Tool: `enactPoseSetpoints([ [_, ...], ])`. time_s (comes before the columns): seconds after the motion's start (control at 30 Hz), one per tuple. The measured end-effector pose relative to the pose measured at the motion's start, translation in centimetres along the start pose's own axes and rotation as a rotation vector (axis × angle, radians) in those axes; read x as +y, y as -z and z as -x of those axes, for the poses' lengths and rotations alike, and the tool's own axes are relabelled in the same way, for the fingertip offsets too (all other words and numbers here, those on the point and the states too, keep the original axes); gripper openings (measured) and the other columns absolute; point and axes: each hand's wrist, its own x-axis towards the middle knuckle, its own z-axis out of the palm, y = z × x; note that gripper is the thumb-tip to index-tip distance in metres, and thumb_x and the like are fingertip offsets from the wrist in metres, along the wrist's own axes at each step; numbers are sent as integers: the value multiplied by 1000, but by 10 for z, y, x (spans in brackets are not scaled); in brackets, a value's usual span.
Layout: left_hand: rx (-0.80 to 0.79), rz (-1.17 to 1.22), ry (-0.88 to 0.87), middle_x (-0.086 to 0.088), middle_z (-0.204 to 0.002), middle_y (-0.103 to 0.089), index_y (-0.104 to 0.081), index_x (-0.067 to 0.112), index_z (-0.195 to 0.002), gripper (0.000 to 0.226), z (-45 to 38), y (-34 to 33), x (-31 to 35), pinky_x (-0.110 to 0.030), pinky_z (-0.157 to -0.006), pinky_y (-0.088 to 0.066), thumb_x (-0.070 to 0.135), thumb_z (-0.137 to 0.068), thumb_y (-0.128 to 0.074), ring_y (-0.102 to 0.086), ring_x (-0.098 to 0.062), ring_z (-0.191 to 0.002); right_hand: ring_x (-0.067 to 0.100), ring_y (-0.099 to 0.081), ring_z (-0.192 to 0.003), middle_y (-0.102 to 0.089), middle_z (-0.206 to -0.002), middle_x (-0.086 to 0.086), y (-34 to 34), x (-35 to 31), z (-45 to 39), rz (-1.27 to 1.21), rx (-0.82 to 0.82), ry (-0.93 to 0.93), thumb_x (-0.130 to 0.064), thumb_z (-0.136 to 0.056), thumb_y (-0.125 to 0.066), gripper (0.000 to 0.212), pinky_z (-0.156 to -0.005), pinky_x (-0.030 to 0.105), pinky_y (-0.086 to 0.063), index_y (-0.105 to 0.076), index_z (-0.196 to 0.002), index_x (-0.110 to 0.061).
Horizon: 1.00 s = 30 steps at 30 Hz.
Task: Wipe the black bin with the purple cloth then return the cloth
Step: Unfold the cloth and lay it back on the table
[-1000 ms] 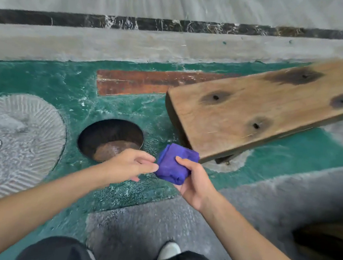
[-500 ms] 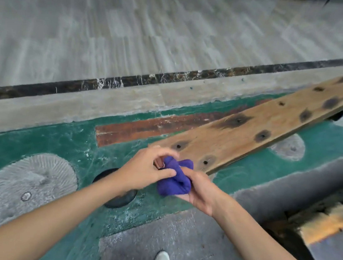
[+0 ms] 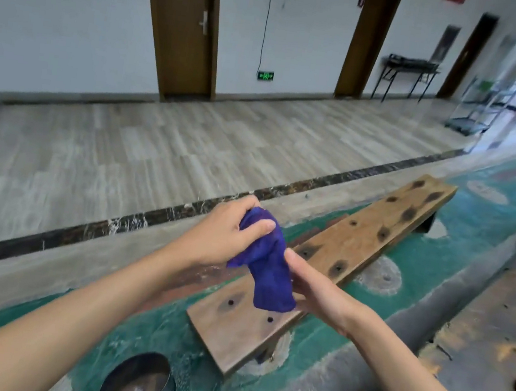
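Above the near end of a long wooden plank (image 3: 323,263) that lies on a green painted floor (image 3: 459,254), I hold the purple cloth (image 3: 266,262) in the air with both hands. My left hand (image 3: 228,234) grips its bunched upper end, thumb and fingers curled round it; my right hand (image 3: 316,288) supports the hanging lower part, fingers against the fabric, though I cannot tell how firmly they close. A round, dark, open-topped container (image 3: 138,383), which I take to be the black bin, stands on the floor at the bottom edge of the view, below my left forearm and well apart from the cloth. I judge wiping has not begun. The risk: the loose tail could slip from my right hand and drop onto the gritty floor, or catch the plank's corner as I lower it. Room is open to the left toward the pale tiled hallway (image 3: 157,149); the plank crowds the right of the bin.
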Motion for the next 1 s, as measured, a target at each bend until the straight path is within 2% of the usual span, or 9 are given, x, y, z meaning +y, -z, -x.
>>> enactPoseSetpoints([
  [0.07,81,82,18,-1,-77,-67,-59,17,-86,23,-13,8,14,-36,-70,-48,39,-92,-62,-63,-20,-74,13,-66,-111,-74,-118,-1,2,-9,6,63,81,179,-51,-89,-70,45,-103,48,-52,-69,-121,-20],
  [0.17,211,228,63,-7,-73,-66,-61,11,-83,36,-29,21,25,-39,-67,-48,47,-84,-65,-58,-17,-67,12,-67,-89,-76,-97,1,12,-27,14,131,235,335,-26,-88,-78,22,-83,37,-59,-73,-106,-16],
  [0.33,286,427,186,0,-73,-75,-66,11,-89,28,-44,35,8,-22,-56,-50,34,-81,-79,-67,-8,-64,17,-72,-89,-78,-101,6,23,-52,26,40,348,442,-30,-83,-80,29,-78,38,-58,-76,-106,-14],
  [0.43,252,234,291,-6,-86,-73,-64,11,-97,29,-49,28,-1,-25,-66,-54,28,-79,-80,-67,-18,-75,23,-75,-92,-79,-102,10,22,-65,23,-43,390,420,-33,-78,-82,34,-80,40,-60,-78,-105,-15],
  [0.53,229,-111,141,0,-99,-66,-61,21,-99,23,-42,13,13,-33,-83,-51,29,-82,-74,-61,-17,-88,18,-74,-82,-80,-94,8,19,-76,15,-133,431,374,-24,-81,-81,23,-68,26,-58,-78,-98,-9],
  [0.67,-3,174,-48,11,-95,-68,-63,33,-103,30,-18,-13,50,-21,-74,-54,48,-77,-69,-66,-7,-86,15,-63,-68,-70,-80,6,19,-79,11,-198,409,210,-31,-83,-77,30,-59,23,-48,-77,-95,-4],
  [0.83,-71,49,38,12,-112,-59,-56,34,-126,73,-19,-39,53,-16,-82,-52,53,-62,-85,-62,2,-93,14,-65,-73,-69,-83,3,44,-71,20,-226,323,80,-59,-82,-67,43,-75,28,-53,-77,-87,-17],
  [0.93,-38,53,39,13,-110,-68,-62,32,-124,56,-29,-57,53,-27,-89,-52,44,-73,-80,-66,-1,-93,13,-67,-87,-69,-96,3,60,-64,28,-138,269,99,-50,-84,-72,35,-90,29,-51,-78,-100,-19],
  [1.0,-48,198,61,11,-109,-74,-67,30,-121,41,-39,-66,48,-35,-92,-54,35,-81,-74,-69,-4,-97,8,-71,-101,-76,-108,-2,68,-58,32,-33,237,132,-44,-83,-76,36,-96,28,-50,-75,-113,-23],
])
